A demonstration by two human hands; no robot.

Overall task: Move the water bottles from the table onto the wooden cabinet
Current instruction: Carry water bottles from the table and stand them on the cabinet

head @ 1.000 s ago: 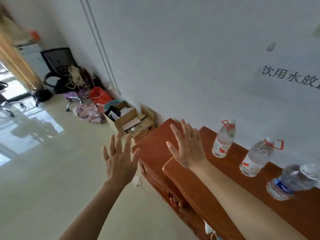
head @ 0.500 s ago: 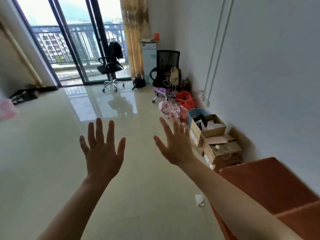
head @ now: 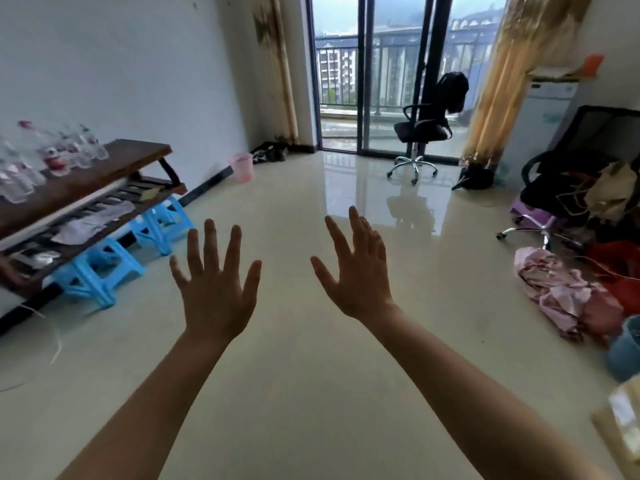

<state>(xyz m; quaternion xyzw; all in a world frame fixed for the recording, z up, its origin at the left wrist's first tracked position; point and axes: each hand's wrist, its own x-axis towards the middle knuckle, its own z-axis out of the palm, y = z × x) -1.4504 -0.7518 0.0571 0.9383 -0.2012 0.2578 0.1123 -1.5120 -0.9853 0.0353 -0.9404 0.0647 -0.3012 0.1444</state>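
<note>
Fingers point(head: 212, 244) of the left hand point(head: 214, 299) are straight and spread wide apart, holding nothing. The right hand point(head: 360, 282) is the same, its fingers point(head: 356, 230) fanned and empty. Both hands are raised with their backs to the camera over a glossy pale tiled floor point(head: 311, 393) that mirrors the daylight.

At nine to ten o'clock a dark wooden table point(head: 114, 164) stands against a white wall point(head: 121, 64). The water bottles point(head: 52, 157) stand upright in a cluster on its top, clear plastic with red on some; they are too blurred to count. Under the table are blue plastic stools point(head: 93, 275), at least two. A lower shelf point(head: 90, 220) holds pale papers or cloths.

At eleven o'clock one pink bin point(head: 241, 167) stands on the floor near the wall; its contents cannot be seen. At twelve to one o'clock a glass balcony door point(head: 374, 81) shows buildings outside, with one golden curtain on each side. One black office chair point(head: 420, 131) stands before the door. A second black chair point(head: 571, 174) sits at three o'clock, piled with bags. A heap of pink cloth point(head: 561, 296) lies at four o'clock, beside one blue tub point(head: 627, 348). One cardboard box point(head: 620, 424) is at five o'clock.
</note>
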